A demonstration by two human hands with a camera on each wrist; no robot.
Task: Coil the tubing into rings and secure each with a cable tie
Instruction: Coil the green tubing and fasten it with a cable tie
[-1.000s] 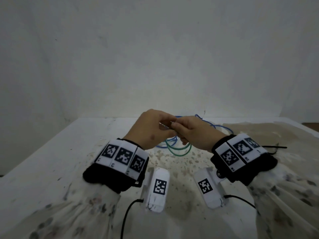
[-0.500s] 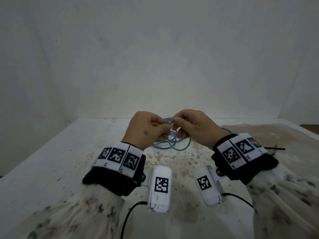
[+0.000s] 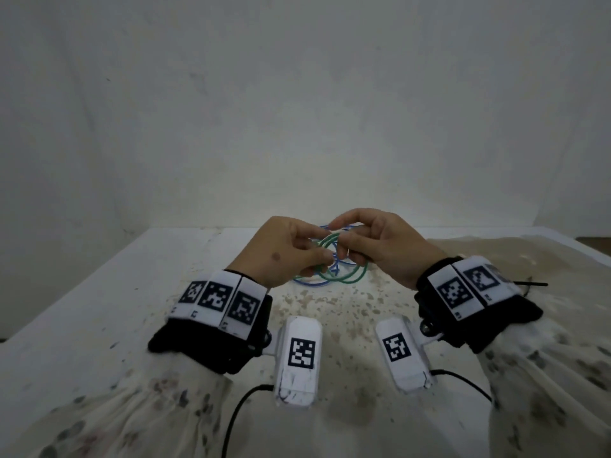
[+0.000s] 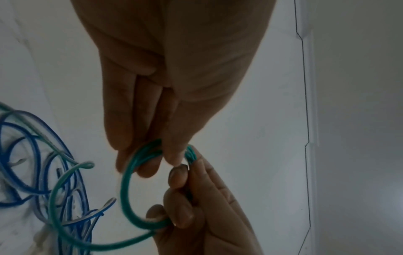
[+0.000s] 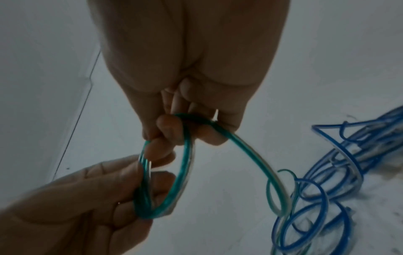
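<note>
Above the table both hands hold a small ring of green tubing (image 3: 328, 242). My left hand (image 3: 322, 251) pinches one side of the ring (image 4: 125, 189) between thumb and fingers. My right hand (image 3: 339, 234) grips the opposite side (image 5: 185, 163), its fingers curled through the loop. From my right hand a loose green tail (image 5: 246, 155) runs down to the table (image 3: 350, 281). Tangled blue tubing (image 3: 310, 283) lies on the table under the hands, also seen from both wrists as blue tubing (image 4: 32, 155) (image 5: 327, 189).
The white table (image 3: 99, 309) is speckled with brown stains near the middle. A crumpled beige cloth (image 3: 529, 256) covers its right side, with a black cable tie (image 3: 532, 284) lying on it. A plain wall (image 3: 297, 94) stands close behind.
The hands have lifted and drawn slightly apart. The green tubing, earlier hanging below the closed-together hands, now stands as a small ring between them.
</note>
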